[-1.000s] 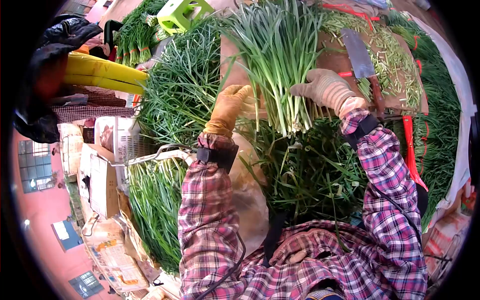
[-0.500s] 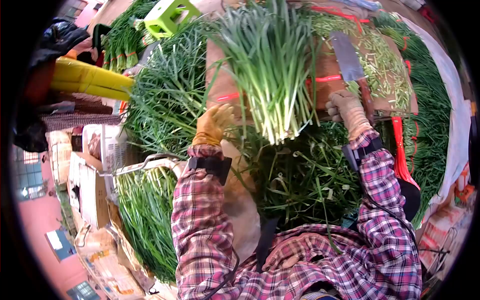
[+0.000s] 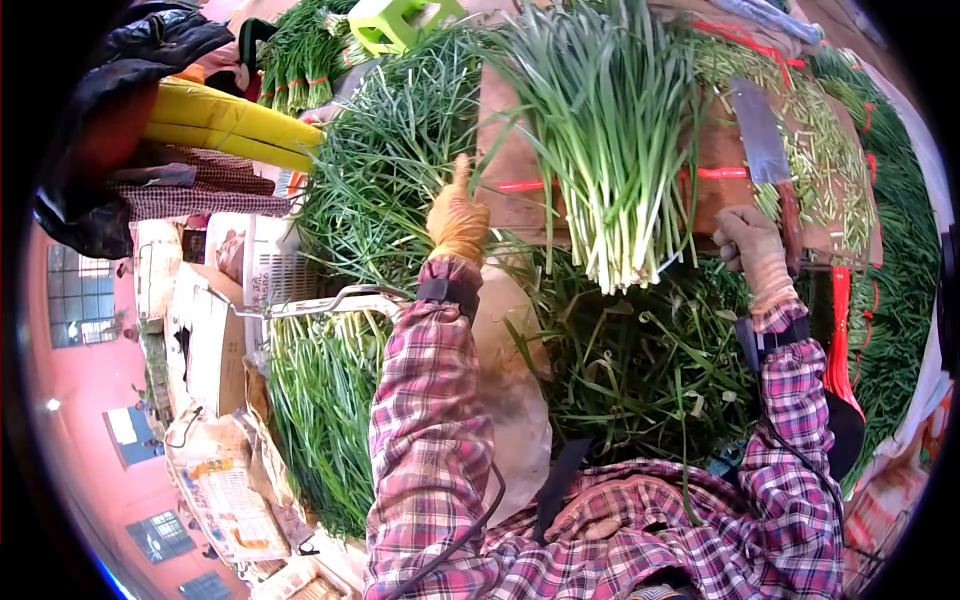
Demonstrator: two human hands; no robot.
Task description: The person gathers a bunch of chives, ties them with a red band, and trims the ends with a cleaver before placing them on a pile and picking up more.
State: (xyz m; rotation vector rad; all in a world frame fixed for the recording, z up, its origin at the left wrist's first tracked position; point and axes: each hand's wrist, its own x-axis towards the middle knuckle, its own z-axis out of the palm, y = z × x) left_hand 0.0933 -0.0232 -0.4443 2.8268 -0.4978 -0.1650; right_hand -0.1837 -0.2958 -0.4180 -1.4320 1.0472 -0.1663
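Note:
My left hand (image 3: 460, 222), in a yellow-orange glove, is over the edge of a loose pile of garlic chives (image 3: 375, 170). One finger is stretched out and the rest are bent; nothing shows in it. In a pale glove, my right hand (image 3: 748, 242) has its fingers curled in, with nothing visible in them. Just right of it lies a cleaver (image 3: 762, 135), its wooden handle towards me. Between my hands, a large bunch of garlic chives (image 3: 620, 150) rests on a brown board (image 3: 508, 130), white stem ends towards me. A red tie strip (image 3: 720, 173) runs across the board, partly under the bunch.
Cut stem bits (image 3: 825, 150) are scattered on the board's right side. Red ties (image 3: 840, 330) hang at its front right corner. Loose leaves (image 3: 650, 360) fill the space below the board. A green stool (image 3: 400, 22) stands behind; a metal bar (image 3: 340, 302) is at left.
My view has shifted, so the scene sits further right. My left hand has moved forward and left towards the loose pile, one finger now extended. My right hand stays by the cleaver handle, more curled.

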